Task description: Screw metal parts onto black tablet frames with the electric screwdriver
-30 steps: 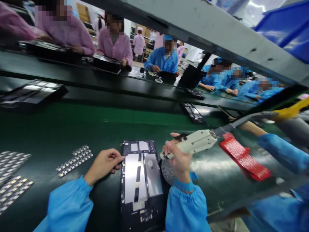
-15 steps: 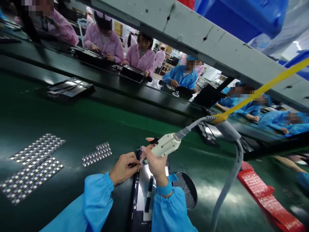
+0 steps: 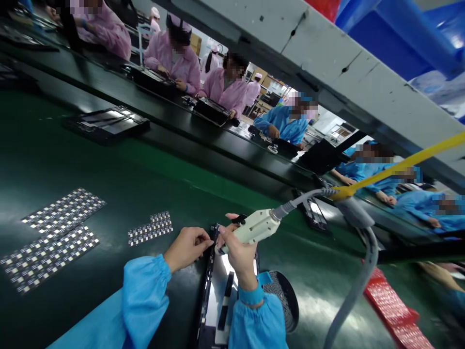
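Observation:
My right hand is wrapped round a cream electric screwdriver, its tip down at the top left corner of a dark device back panel lying on the green belt. A grey cable runs from the tool's rear. My left hand is closed in a pinch at the panel's upper left edge, right beside the tool tip; what it pinches is too small to make out. Both arms wear blue sleeves.
Sheets of small parts and a smaller strip lie left on the belt. A round black mesh dish sits right of the panel. A red labelled pack lies far right. Other workers sit across a black bench; a grey beam runs overhead.
The tool and my right hand swung from the panel's right side to its top left corner, next to my left hand. My view has shifted, with the panel now lower in the picture.

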A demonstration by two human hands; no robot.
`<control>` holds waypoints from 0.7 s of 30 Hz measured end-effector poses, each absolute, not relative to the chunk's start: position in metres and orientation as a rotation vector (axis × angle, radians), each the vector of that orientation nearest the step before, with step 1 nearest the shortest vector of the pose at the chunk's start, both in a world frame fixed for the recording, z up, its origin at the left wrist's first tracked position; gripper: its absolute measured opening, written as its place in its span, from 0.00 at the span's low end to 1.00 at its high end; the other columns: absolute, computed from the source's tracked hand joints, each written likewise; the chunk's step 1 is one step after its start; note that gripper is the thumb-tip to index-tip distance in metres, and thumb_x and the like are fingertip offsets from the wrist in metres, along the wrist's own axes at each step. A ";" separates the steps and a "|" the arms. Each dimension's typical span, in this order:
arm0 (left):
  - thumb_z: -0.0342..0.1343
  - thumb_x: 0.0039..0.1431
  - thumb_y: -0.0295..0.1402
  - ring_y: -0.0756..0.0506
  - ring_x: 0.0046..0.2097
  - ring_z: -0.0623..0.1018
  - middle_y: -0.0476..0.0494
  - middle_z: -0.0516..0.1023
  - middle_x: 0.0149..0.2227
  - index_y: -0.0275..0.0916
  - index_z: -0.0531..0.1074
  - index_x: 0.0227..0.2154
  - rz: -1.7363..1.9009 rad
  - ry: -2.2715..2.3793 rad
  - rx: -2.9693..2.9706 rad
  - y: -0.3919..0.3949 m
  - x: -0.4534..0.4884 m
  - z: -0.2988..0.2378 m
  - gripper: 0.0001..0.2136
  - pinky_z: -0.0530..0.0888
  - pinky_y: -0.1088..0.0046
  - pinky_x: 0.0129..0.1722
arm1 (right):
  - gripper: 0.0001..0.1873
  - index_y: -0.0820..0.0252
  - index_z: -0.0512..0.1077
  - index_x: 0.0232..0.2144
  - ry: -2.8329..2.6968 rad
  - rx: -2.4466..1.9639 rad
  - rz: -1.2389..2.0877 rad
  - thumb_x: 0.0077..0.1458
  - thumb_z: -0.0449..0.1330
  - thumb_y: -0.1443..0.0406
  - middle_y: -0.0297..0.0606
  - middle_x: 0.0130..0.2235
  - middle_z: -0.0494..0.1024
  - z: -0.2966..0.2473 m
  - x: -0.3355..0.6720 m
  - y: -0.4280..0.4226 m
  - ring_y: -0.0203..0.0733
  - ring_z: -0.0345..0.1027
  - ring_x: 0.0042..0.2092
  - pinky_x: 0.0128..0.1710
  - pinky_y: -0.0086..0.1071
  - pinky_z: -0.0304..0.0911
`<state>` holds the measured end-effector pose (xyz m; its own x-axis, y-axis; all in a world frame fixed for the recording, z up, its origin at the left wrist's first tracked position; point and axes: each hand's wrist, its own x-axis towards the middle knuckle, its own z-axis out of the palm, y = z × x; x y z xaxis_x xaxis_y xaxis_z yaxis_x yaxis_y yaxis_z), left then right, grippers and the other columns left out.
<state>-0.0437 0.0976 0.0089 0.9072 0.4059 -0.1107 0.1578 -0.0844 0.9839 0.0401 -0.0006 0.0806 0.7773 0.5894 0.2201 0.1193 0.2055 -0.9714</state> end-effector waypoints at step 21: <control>0.53 0.53 0.34 0.50 0.22 0.73 0.49 0.74 0.20 0.36 0.74 0.25 0.276 0.402 1.668 0.098 -0.043 0.016 0.08 0.66 0.77 0.23 | 0.18 0.59 0.65 0.43 -0.667 -1.417 0.417 0.50 0.65 0.65 0.24 0.19 0.68 0.072 0.035 0.000 0.33 0.63 0.18 0.20 0.28 0.62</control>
<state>-0.0433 0.0982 0.0157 0.9083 0.4153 -0.0503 0.1023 -0.1041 0.9893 0.0347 -0.0001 0.0719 0.7525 0.6348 0.1751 0.1210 0.1281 -0.9844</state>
